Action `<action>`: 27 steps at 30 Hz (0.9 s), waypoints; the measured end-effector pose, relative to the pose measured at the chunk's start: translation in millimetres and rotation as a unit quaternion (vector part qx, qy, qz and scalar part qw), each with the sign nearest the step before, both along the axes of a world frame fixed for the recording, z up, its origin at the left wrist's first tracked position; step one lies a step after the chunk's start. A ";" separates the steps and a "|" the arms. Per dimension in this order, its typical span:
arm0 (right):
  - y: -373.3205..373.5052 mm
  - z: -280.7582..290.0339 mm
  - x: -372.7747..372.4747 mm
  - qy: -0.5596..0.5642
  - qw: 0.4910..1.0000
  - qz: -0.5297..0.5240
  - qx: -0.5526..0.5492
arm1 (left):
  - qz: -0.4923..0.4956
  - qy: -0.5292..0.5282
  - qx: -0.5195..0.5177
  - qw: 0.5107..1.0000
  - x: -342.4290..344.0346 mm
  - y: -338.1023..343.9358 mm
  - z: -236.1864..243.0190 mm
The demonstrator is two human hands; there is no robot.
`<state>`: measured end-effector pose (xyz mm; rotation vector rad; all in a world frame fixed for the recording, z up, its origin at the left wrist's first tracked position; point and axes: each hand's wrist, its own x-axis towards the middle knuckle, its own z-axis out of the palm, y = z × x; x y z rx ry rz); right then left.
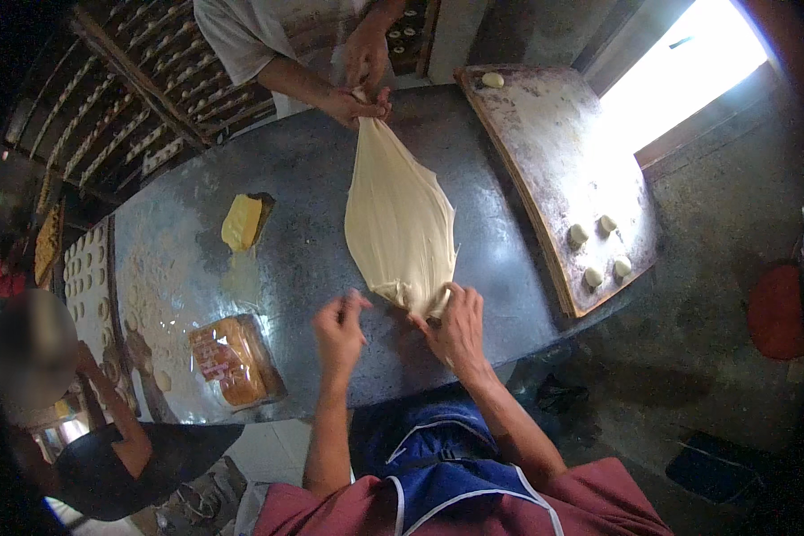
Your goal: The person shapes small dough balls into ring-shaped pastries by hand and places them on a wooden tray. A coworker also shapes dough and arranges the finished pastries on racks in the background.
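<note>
A long sheet of pale dough (pixel 402 214) stretches across the dark metal table (pixel 303 232), bunched at its near end. My right hand (pixel 455 322) grips that near edge. My left hand (pixel 341 329) hovers just left of it, fingers loosely bent and apart, holding nothing. At the far end, another person's hands (pixel 357 98) pinch the dough's narrow tip. Left of the sheet sits a yellow block of butter or fat (pixel 241 221); a bagged loaf of bread (pixel 232 362) lies nearer, left of my left hand.
A wooden board (pixel 554 152) with several small dough pieces (pixel 594 272) lies on the table's right. Trays of dough rings (pixel 87 290) stand at far left, near another person (pixel 120 429). Slatted racks (pixel 143 107) line the back left. A red round object (pixel 773 308) is low at right.
</note>
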<state>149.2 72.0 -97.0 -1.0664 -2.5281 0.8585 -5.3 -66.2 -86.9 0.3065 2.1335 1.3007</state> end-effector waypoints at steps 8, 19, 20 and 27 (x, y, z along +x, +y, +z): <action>-12.9 29.9 63.0 0.128 0.958 0.038 -0.253 | -0.023 -0.327 0.131 0.936 89.0 36.1 -34.2; 37.1 -13.6 37.3 0.017 0.724 0.023 -0.690 | -0.141 -0.336 -0.005 0.931 93.5 8.7 -10.7; 41.5 -9.0 49.0 -0.020 0.809 0.092 -0.580 | -0.101 -0.322 0.059 0.940 94.4 22.2 -11.9; 51.2 64.4 103.8 -0.065 0.935 0.314 -0.153 | 0.071 -0.700 0.390 0.593 109.6 114.8 -74.7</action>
